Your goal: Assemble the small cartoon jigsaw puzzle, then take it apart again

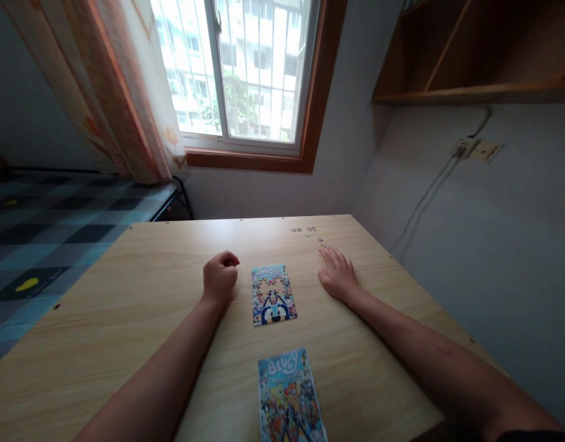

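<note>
1. Head view: a bed [43, 227] with a checked cover lies far left, under a curtain [126, 92] and window [249, 67].
2. Left hand [220, 277] rests on the table [126, 319] curled into a fist; whether it holds anything cannot be told.
3. Puzzle [273, 294], partly assembled, lies between the hands, just beside the fist.
4. Box [291, 399] lies nearer the person.
5. Right hand [337, 273] lies flat, fingers spread, holding nothing, near loose pieces [310, 233].

Barred window [245, 67] ahead, curtain [126, 92] left; wooden shelf [475, 55] upper right; wall socket [476, 149] with cable.
</note>
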Demonstrator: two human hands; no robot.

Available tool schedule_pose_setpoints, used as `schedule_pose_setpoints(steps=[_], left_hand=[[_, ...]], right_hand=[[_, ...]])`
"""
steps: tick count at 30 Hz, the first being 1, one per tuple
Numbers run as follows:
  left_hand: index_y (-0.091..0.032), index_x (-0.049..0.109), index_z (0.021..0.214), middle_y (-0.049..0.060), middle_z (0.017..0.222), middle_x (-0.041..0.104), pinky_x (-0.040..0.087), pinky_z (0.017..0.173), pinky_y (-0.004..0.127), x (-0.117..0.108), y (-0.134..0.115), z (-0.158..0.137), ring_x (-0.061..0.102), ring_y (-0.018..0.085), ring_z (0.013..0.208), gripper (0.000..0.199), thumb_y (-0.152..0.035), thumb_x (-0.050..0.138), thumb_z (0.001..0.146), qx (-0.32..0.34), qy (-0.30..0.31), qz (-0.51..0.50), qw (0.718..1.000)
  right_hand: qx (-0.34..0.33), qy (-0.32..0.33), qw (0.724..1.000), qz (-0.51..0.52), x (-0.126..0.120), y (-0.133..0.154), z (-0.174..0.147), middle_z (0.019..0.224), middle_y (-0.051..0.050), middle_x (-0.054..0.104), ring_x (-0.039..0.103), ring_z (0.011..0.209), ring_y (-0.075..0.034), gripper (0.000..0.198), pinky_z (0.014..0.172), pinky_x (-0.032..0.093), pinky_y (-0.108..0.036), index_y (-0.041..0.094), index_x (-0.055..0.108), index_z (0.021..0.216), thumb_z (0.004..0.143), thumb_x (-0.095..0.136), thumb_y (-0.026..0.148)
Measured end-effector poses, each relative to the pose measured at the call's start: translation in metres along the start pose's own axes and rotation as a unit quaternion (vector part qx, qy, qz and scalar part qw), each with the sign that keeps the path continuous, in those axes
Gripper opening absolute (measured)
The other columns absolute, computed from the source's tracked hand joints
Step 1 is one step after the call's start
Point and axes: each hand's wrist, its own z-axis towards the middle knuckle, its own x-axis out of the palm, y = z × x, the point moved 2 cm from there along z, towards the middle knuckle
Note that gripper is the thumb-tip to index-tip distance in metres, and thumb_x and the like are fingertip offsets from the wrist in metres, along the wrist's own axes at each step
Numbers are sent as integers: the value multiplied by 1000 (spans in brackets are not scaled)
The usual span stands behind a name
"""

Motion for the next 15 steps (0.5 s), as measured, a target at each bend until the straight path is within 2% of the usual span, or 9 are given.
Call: schedule_pose_setpoints(steps=[3, 5, 8, 11, 15], left_hand=[[-21, 65, 63, -1, 59, 62, 39, 58, 28, -1, 5, 3, 57, 17, 60, 24, -18, 44, 52, -28, -34, 16, 999], [-20, 67, 65, -1, 61, 64, 41, 60, 28, -2, 7, 4, 58, 18, 62, 25, -19, 45, 53, -42, -44, 17, 998], [-20, 68, 66, 0, 63, 66, 42, 62, 29, -2, 6, 5, 60, 19, 65, 25, -20, 46, 54, -49, -41, 19, 998], [-21, 68, 66, 0, 63, 67, 43, 63, 29, -2, 4, 4, 61, 20, 65, 24, -20, 46, 55, -50, -38, 21, 998], [-21, 68, 66, 0, 64, 67, 44, 64, 29, -3, 4, 4, 62, 20, 66, 24, -22, 47, 56, -48, -39, 23, 998]], right_hand=[[43, -17, 997, 58, 21, -25, 27, 157, -15, 38, 33, 146, -30, 71, 121, 29, -44, 13, 35, 156, 89, 52, 31], [75, -44, 989, 118, 29, -40, 48, 157, -16, 39, 34, 146, -30, 75, 122, 29, -43, 11, 36, 155, 85, 55, 30], [168, -91, 953, 234, 35, -59, 83, 151, -14, 47, 41, 143, -27, 67, 122, 32, -37, 11, 47, 148, 82, 54, 23], [241, -115, 928, 258, 37, -72, 114, 142, -15, 57, 53, 133, -26, 56, 115, 40, -37, 11, 57, 139, 85, 44, 19], [284, -118, 911, 276, 42, -78, 138, 124, -11, 69, 66, 113, -23, 46, 99, 52, -32, 16, 69, 123, 87, 40, 19]])
